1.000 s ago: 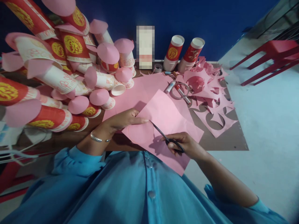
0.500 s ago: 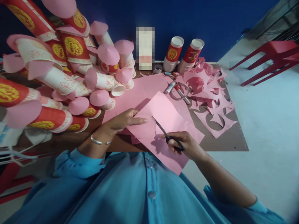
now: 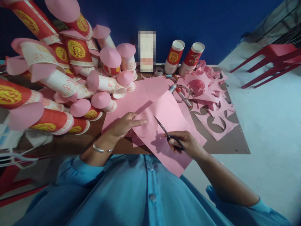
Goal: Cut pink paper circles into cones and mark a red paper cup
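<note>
1. Scissors [image 3: 168, 135] sat gripped in my right hand [image 3: 185, 144], blades parted in the pink paper [image 3: 169, 116].
2. My left hand [image 3: 124, 124] pinched that sheet over the table edge.
3. Gold emblems on the red cups [image 3: 75, 50] were unreadable.

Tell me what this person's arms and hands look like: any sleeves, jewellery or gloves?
Both hands are bare, without gloves. The left hand has a thin silver-coloured bangle at the wrist. Both arms wear sleeves of a bright blue garment: the left sleeve is bunched loosely at the forearm, and the right sleeve ends further up the arm. No rings can be made out on the right hand.
</note>
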Tool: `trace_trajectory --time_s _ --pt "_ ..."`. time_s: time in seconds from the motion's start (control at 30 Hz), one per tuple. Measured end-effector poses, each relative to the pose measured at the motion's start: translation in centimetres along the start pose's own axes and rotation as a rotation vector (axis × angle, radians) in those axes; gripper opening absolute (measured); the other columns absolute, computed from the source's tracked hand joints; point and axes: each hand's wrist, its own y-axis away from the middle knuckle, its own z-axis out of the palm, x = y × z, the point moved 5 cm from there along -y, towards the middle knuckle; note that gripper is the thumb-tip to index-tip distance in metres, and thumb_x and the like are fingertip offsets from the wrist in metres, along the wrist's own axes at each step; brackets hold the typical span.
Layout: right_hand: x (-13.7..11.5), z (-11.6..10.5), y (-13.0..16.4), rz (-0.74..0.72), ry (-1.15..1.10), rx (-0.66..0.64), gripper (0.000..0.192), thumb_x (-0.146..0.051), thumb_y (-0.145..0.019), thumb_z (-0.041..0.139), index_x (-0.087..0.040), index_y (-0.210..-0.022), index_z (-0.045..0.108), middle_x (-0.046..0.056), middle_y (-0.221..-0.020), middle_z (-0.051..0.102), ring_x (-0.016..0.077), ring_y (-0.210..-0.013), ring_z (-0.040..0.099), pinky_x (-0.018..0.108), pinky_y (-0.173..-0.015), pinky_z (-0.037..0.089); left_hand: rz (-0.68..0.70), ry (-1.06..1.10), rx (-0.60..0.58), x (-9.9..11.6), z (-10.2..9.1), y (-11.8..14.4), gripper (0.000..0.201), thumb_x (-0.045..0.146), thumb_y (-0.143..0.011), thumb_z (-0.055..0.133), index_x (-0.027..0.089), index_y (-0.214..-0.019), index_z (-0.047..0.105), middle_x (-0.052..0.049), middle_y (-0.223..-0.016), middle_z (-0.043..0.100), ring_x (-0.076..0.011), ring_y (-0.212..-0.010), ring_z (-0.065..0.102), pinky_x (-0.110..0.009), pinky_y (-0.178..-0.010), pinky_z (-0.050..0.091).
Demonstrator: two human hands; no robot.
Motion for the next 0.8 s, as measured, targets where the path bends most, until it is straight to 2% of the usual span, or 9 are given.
trace_trajectory --time_s 0.23,0.5,0.7,0.8 --pt "-0.53 -0.07 -0.06 -0.011 0.021 -0.01 0.066 -0.066 -0.081 0.085 -0.011 -0.118 0.082 -0.003 -0.055 0.057 0.0075 -0.046 0.045 0.021 -0.042 0.033 0.031 0.014 -0.028 0.41 -0.15 0.01 0.042 0.051 -0.069 0.089 0.017 -0.067 0.065 -0.001 -0.065 0.065 -0.0166 -0.067 0.062 -0.029 -0.064 0.051" --pt "-0.39 -0.2 -0.06 -0.006 0.028 -0.028 0.064 -0.065 -0.082 0.085 -0.011 -0.116 0.083 -0.003 -0.054 0.058 0.0073 -0.045 0.046 0.021 -0.041 0.033 0.03 0.028 -0.099 0.63 -0.29 0.04 0.041 0.051 -0.07 0.09 0.014 -0.082 0.077 -0.004 -0.076 0.074 -0.0182 -0.076 0.067 -0.029 -0.073 0.055" --pt "-0.82 -0.25 -0.4 0.001 0.07 -0.046 0.071 -0.069 -0.08 0.085 -0.01 -0.12 0.082 -0.003 -0.055 0.058 0.0073 -0.046 0.046 0.022 -0.043 0.034 0.017 -0.049 -0.124 0.68 -0.42 0.15 0.041 0.051 -0.071 0.089 0.015 -0.069 0.07 -0.003 -0.067 0.069 -0.017 -0.067 0.063 -0.027 -0.064 0.052" --pt "-1.0 -0.34 -0.54 0.008 0.103 -0.049 0.073 -0.069 -0.08 0.084 -0.01 -0.123 0.081 -0.003 -0.055 0.058 0.0066 -0.045 0.044 0.022 -0.044 0.035 0.025 -0.066 -0.139 0.76 -0.51 0.22 0.04 0.051 -0.073 0.087 0.015 -0.069 0.07 -0.001 -0.066 0.067 -0.0156 -0.064 0.061 -0.027 -0.063 0.051"
